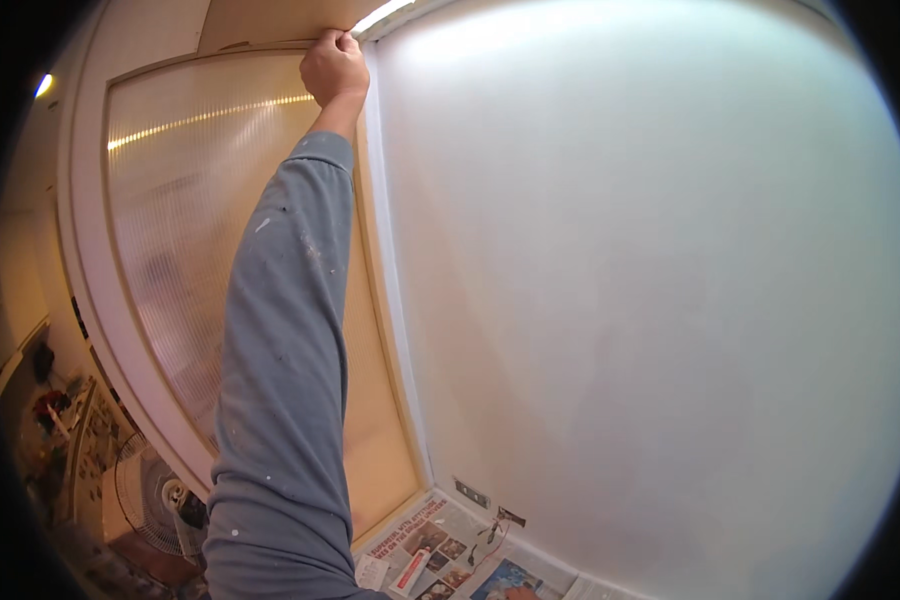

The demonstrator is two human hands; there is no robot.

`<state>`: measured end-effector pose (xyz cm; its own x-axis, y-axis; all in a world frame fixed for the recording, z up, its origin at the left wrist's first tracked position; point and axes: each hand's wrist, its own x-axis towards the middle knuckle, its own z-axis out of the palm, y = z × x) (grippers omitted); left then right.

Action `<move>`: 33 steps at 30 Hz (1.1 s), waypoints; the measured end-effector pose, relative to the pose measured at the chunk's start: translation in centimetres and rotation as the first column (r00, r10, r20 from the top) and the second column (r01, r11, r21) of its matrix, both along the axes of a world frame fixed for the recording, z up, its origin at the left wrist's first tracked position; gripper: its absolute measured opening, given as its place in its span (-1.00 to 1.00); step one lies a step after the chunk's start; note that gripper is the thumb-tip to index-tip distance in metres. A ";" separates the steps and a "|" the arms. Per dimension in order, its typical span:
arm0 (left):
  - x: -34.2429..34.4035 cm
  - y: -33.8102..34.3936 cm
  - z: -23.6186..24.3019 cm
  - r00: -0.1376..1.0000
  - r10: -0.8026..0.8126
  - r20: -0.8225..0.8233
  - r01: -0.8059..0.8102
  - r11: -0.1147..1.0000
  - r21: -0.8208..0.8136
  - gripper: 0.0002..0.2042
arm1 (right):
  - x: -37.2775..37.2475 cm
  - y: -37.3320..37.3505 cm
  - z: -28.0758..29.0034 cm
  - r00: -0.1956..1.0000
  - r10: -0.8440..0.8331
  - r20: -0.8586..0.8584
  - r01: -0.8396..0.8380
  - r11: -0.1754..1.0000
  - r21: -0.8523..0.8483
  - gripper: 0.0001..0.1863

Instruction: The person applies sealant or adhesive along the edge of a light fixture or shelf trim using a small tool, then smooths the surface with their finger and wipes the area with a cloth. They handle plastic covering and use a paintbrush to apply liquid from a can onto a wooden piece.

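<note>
1. Sitting right up at the top corner, it's the left hand, on a fully raised arm, up where the overhead tan panel meets the white wall!
2. And the grip? Fingers curled tight into a fist, thumb side toward the wall; whether anything is pinched inside, you cannot tell from here.
3. That tan panel, the thing nearest the knuckles, runs along the top edge, just left of a bright light strip.
4. Look at that grey sleeve, flecked with pale spots, slanting across the ribbed translucent panel and its frame.
5. Right beside the forearm, the pale corner strip drops the full height of the wall.
6. Down below, printed newspaper sheets spread at the wall's foot, with thin loose wires above them.
7. Over at lower left, a round caged fan stands beyond the frame.
8. The right hand's grip? Cannot tell.
</note>
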<state>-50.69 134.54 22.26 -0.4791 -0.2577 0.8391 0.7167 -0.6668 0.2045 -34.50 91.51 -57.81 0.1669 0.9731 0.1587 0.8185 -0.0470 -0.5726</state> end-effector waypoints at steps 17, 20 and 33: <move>2.6 -3.1 -0.2 -0.140 -0.983 0.119 0.990 -0.141 -0.006 -0.77 | 0.3 0.3 -1.1 1.000 0.012 -0.007 -0.012 1.000 0.012 -0.50; 2.6 -2.6 0.4 -0.164 -0.970 0.182 0.986 -0.168 -0.005 -0.82 | 0.3 0.2 -1.0 1.000 -0.006 -0.028 0.007 0.999 0.034 -0.50; 2.4 -2.4 -3.2 0.398 -0.886 0.238 0.889 0.308 -0.340 -0.77 | 0.3 -0.5 -1.2 0.997 0.026 -0.074 -0.021 0.997 0.073 -0.53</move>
<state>-48.26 132.11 19.01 -0.2285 0.6360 0.7371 -0.2611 -0.7694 0.5830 -34.23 91.02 -59.00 0.1581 0.9634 0.2163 0.7735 0.0153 -0.6336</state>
